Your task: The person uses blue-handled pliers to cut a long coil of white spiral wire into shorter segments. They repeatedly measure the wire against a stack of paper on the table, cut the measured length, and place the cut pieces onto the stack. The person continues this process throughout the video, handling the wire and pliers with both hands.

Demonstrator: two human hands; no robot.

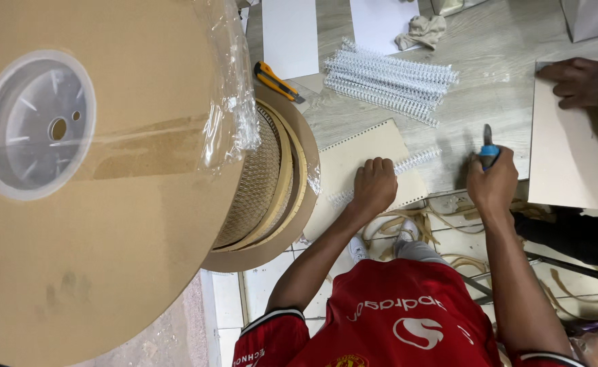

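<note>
My left hand [374,185] presses down, fingers curled, on a white wire binding comb [418,160] that lies along the punched edge of a beige card cover [363,146] at the table's near edge. My right hand [493,182] is shut around a small tool with a blue handle [488,151], its metal tip pointing away from me, just right of the comb's end. The tool's tip is not touching the comb. My red shirt [394,312] fills the bottom of the view.
A big cardboard spool [109,177] of wire binding, partly in plastic wrap, fills the left. A yellow utility knife [278,81], a pile of white combs [391,81], white sheets [290,34] and a cloth [421,30] lie beyond. Another person's hand [577,81] rests on a grey board [571,156].
</note>
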